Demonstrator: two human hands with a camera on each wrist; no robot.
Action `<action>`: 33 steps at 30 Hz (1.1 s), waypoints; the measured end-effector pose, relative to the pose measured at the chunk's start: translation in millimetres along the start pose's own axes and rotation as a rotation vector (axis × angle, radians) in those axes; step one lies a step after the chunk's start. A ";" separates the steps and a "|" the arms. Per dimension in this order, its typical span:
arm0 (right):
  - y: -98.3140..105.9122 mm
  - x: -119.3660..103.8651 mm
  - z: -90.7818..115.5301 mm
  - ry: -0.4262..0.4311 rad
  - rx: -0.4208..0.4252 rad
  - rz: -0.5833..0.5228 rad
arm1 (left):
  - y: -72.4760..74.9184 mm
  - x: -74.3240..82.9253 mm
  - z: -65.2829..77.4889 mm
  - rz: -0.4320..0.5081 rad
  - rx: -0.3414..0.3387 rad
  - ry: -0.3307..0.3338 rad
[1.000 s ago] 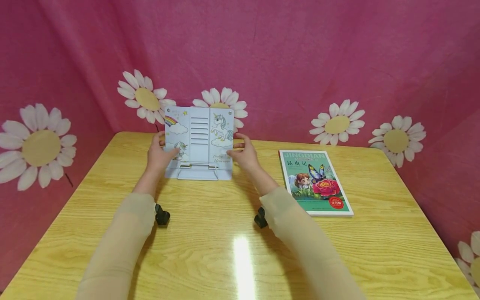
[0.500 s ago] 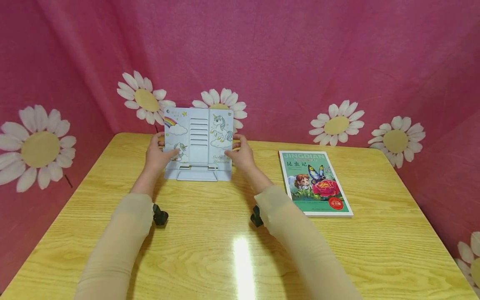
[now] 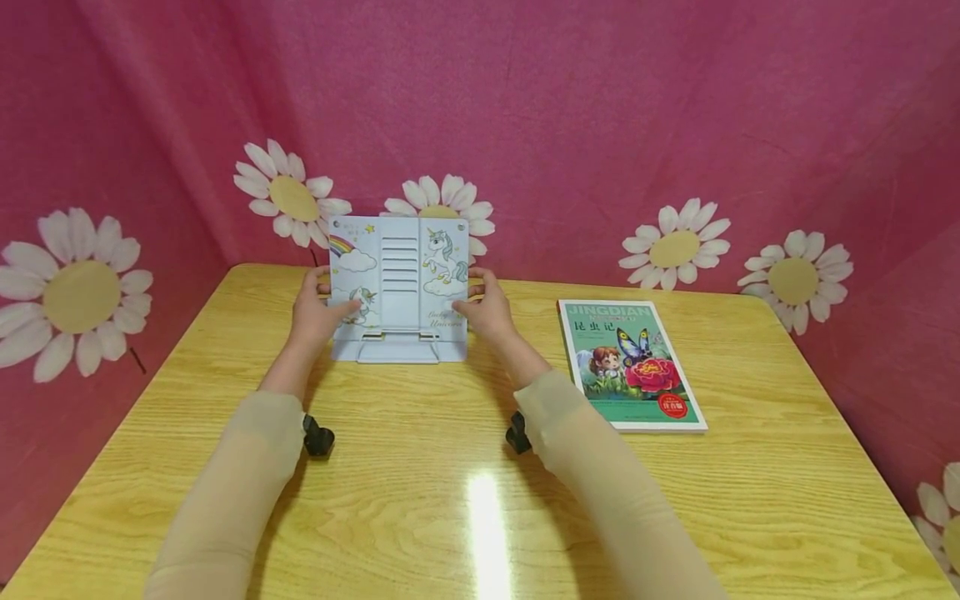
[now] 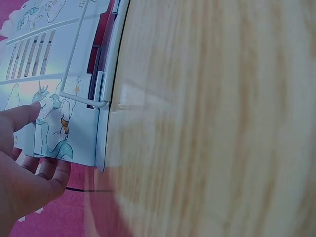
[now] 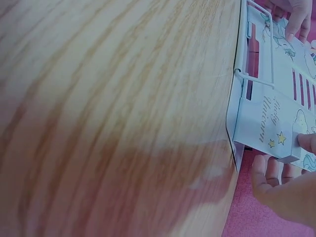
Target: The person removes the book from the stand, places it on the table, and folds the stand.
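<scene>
A white book stand [image 3: 399, 310] printed with unicorns, clouds and a rainbow stands tilted back near the far edge of the table. Slots run down its middle panel, and a wire page holder [image 3: 397, 350] sits at its foot. My left hand [image 3: 312, 310] grips the stand's left edge, thumb on the printed front and fingers behind. On the opposite edge my right hand [image 3: 487, 308] holds it the same way. In the left wrist view the thumb [image 4: 25, 114] lies on a unicorn picture. The right wrist view has the fingers [image 5: 274, 173] curled at the panel's side edge.
A green-covered book [image 3: 630, 364] with a butterfly and a red flower lies flat on the wooden table [image 3: 420, 483], right of the stand. Behind the table hangs a pink cloth [image 3: 540, 108] with white daisies. Black wrist cameras [image 3: 318, 437] sit under both forearms.
The stand's panel leans back very slightly more, its top edge a little lower than a second ago. Both hands keep their hold on its sides. The book has not moved.
</scene>
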State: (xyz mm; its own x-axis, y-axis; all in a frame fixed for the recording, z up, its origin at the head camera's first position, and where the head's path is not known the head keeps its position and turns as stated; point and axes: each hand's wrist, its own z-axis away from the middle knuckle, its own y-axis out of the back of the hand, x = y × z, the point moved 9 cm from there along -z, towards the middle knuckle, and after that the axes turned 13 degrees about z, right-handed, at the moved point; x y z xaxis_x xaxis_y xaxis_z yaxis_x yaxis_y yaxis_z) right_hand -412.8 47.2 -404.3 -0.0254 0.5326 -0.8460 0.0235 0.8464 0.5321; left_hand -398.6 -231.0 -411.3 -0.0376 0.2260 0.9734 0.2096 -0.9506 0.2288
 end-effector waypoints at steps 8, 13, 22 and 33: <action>2.3 3.5 2.3 -0.032 -0.009 0.012 | -1.1 -1.2 2.6 -0.014 -0.009 -0.013; 7.0 4.6 3.0 -0.044 0.022 0.060 | -2.3 -0.9 5.0 -0.021 -0.033 -0.023; 12.1 6.7 2.6 -0.030 0.060 0.113 | -4.6 0.1 9.2 -0.029 -0.064 -0.029; 15.3 8.5 3.3 -0.019 0.033 0.113 | -2.8 4.2 11.0 -0.030 -0.089 -0.066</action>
State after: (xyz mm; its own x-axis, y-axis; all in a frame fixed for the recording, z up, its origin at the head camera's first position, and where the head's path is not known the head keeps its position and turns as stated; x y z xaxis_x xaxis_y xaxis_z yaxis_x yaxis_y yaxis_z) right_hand -409.4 64.6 -403.5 -0.0017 0.6239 -0.7815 0.0579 0.7802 0.6228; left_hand -388.6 -225.0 -407.9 0.0228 0.2657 0.9638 0.1218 -0.9576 0.2612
